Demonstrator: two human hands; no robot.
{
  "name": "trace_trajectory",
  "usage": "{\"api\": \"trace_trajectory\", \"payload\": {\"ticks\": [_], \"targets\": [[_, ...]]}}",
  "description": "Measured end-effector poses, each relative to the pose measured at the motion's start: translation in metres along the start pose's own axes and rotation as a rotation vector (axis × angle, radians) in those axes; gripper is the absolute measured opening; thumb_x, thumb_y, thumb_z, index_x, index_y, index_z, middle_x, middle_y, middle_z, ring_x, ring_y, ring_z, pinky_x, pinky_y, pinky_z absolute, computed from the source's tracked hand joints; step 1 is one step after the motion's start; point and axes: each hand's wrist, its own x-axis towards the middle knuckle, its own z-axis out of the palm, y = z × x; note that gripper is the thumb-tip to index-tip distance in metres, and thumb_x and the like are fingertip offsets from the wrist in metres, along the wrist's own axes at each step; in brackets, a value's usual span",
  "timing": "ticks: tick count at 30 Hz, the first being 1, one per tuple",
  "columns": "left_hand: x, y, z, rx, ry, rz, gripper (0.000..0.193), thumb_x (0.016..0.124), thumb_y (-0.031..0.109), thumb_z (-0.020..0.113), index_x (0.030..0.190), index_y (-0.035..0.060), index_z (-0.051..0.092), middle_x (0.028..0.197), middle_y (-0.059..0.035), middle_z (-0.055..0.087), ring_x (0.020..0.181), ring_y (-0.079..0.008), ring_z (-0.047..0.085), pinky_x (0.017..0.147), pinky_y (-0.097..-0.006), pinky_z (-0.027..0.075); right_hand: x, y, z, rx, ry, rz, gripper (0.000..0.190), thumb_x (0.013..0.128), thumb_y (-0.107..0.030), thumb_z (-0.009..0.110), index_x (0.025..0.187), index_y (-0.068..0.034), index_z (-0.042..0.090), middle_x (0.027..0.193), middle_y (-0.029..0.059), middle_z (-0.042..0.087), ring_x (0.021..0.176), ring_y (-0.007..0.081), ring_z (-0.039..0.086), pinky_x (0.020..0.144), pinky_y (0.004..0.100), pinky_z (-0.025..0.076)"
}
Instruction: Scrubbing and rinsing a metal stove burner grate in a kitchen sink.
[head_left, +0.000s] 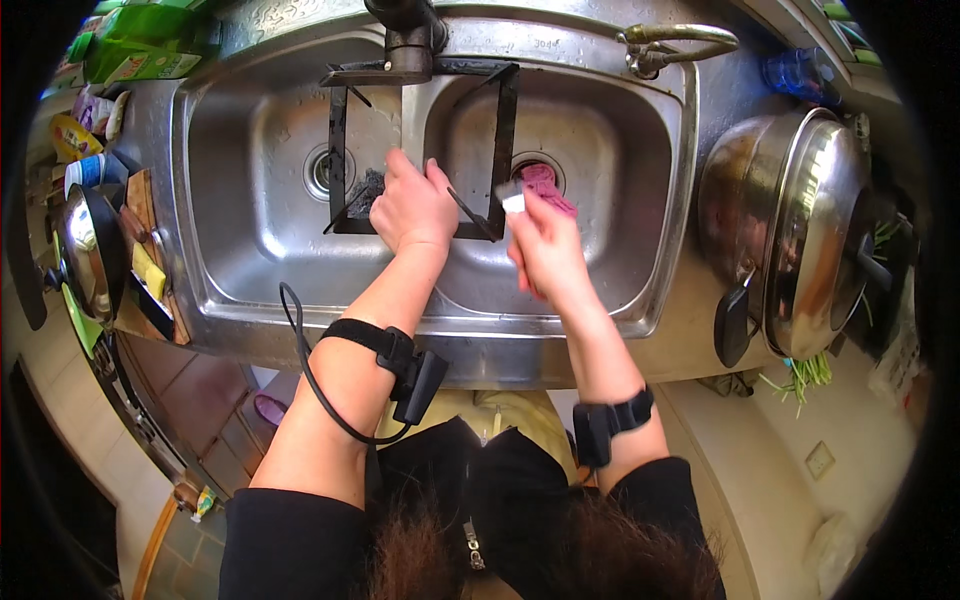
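A square black metal pan support with angled prongs lies across the divider of a double steel sink. My left hand is curled over its near bar, and the fingertips are partly hidden. A dark steel-wool scourer sits just left of that hand, inside the frame. My right hand grips a small scraper with a pale, shiny end. The scraper's end is close to the right bar of the pan support; I cannot tell whether they touch. Behind it, a wet pink cloth lies partly over the right basin's drain.
A dark faucet overhangs the frame's far edge. A second curved metal tap rises at the back right. A large lidded steel wok stands on the right counter. Green bottle, cutting board and lidded pan crowd the left.
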Motion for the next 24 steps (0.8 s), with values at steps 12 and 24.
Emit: {"api": "trace_trajectory", "payload": {"ticks": [12, 24], "targets": [[-0.001, 0.000, -0.004, 0.019, 0.014, 0.002, 0.035, 0.086, 0.032, 0.050, 0.101, 0.0019, 0.043, 0.087, -0.0173, 0.063, 0.074, -0.0354, 0.063, 0.067, -0.0435, 0.048, -0.007, 0.002, -0.009, -0.742, 0.212, -0.295, 0.027, 0.088, -0.024, 0.049, 0.112, -0.014, 0.056, 0.092, 0.0139, 0.064, 0.087, 0.0361, 0.060, 0.072, 0.0457, 0.047], [-0.002, 0.000, -0.002, -0.007, 0.040, 0.011, 0.036, 0.086, 0.033, 0.050, 0.101, 0.0015, 0.044, 0.084, -0.0188, 0.064, 0.074, -0.0372, 0.063, 0.067, -0.0454, 0.048, 0.040, -0.015, -0.032, -1.261, 0.401, -0.854, 0.020, 0.082, -0.033, 0.057, 0.076, -0.015, 0.057, 0.063, 0.0042, 0.057, 0.059, 0.0228, 0.059, 0.052, 0.0351, 0.046]]}}
